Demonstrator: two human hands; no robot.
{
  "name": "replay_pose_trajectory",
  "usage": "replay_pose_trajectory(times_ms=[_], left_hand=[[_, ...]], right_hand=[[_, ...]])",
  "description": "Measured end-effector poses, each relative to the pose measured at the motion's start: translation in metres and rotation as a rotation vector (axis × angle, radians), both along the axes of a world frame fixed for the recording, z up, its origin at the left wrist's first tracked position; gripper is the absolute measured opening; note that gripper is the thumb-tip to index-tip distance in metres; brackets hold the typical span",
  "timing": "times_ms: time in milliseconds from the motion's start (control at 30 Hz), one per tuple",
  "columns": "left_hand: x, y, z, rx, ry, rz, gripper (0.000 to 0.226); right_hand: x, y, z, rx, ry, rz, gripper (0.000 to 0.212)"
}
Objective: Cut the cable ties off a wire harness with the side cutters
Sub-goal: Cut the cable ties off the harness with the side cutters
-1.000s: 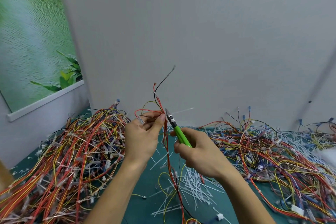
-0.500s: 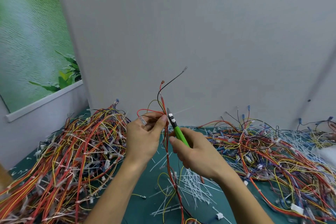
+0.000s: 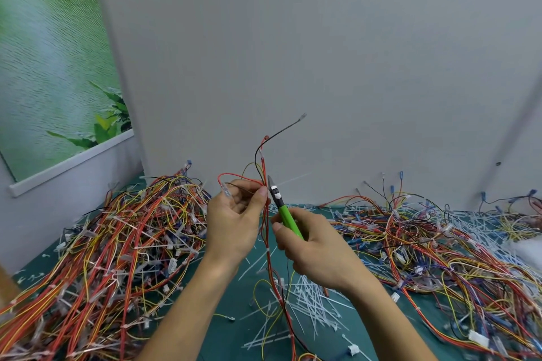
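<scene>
My left hand (image 3: 234, 220) pinches a thin wire harness (image 3: 265, 231) of red, yellow and black wires between thumb and fingers, holding it upright above the table. A black wire end and a red one stick up above the hand. My right hand (image 3: 313, 249) grips the green-handled side cutters (image 3: 283, 209), whose metal tip points up and touches the harness just right of my left thumb. A white cable tie tail (image 3: 293, 179) sticks out to the right from the wires at the tip. The harness hangs down between both forearms.
A large heap of tied harnesses (image 3: 111, 249) covers the green table at the left. Another tangle of wires (image 3: 434, 249) lies at the right. Several cut white cable ties (image 3: 311, 299) are scattered in the middle. A grey wall stands close behind.
The harness top has swung slightly right and upward. My right hand with the cutters shifted a little left toward the wires. My left hand kept its pinch.
</scene>
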State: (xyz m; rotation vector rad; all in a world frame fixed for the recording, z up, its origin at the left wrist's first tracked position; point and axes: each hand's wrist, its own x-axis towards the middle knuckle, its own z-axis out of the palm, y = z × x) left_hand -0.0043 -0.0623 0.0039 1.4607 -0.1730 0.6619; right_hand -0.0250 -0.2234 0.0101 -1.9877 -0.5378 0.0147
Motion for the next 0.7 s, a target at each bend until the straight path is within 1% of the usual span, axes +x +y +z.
replay_pose_trajectory(times_ms=[133,300,400,533,633,700], left_hand=[[0.0010,0.0001,-0.0011,0.012,0.002,-0.005,0.013],[0.0023,0.0003,-0.0014,0.023,0.012,-0.017,0.016],[0.0029,0.0003,-0.0023,0.004,0.036,-0.032,0.013],[0.0035,-0.0002,-0.0027,-0.063,0.089,-0.076,0.004],[0.0017,-0.0022,-0.0016,-0.108,0.094,-0.131,0.019],[0.0016,-0.0026,-0.0024,-0.115,0.099,-0.127,0.024]], right_hand=[[-0.0008,0.0001,0.0017,0.035,0.081,0.043,0.013],[-0.0010,0.0009,0.0012,0.060,0.099,0.036,0.012],[-0.0001,0.0026,-0.0001,0.070,0.106,0.016,0.014],[-0.0004,0.0064,-0.0017,0.127,0.129,-0.001,0.015],[-0.0017,0.0083,-0.0009,0.152,0.129,0.000,0.016],[-0.0023,0.0091,-0.0003,0.161,0.142,0.004,0.017]])
